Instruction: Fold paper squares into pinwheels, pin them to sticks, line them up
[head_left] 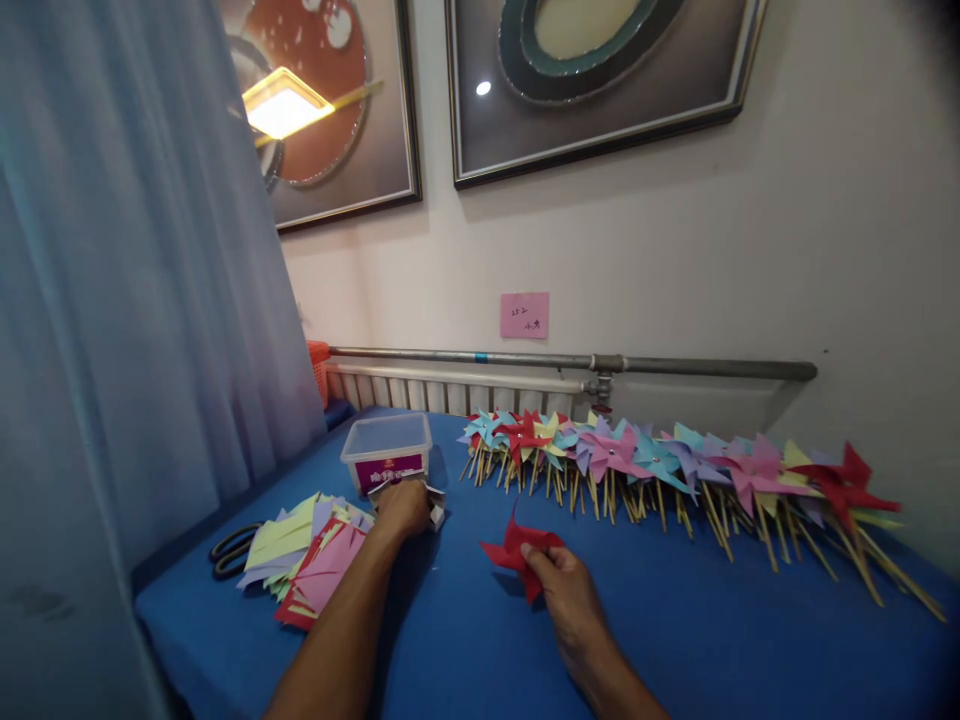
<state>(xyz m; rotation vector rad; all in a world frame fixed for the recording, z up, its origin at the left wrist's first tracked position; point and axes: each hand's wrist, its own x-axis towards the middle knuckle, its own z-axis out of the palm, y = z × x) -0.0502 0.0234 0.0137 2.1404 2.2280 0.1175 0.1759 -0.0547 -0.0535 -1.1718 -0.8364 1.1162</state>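
Right now the red paper pinwheel [517, 552] lies on the blue table [675, 620], pinched by the right hand [566, 595], while the left hand [403, 508] curls over a small white box [433, 512] beside the plastic tub [388, 450].

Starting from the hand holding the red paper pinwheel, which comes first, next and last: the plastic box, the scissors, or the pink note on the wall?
From the right hand:
1. Plastic box, to its left, at the table's back.
2. Scissors, far left, by the curtain.
3. Pink note, up on the wall behind the table.
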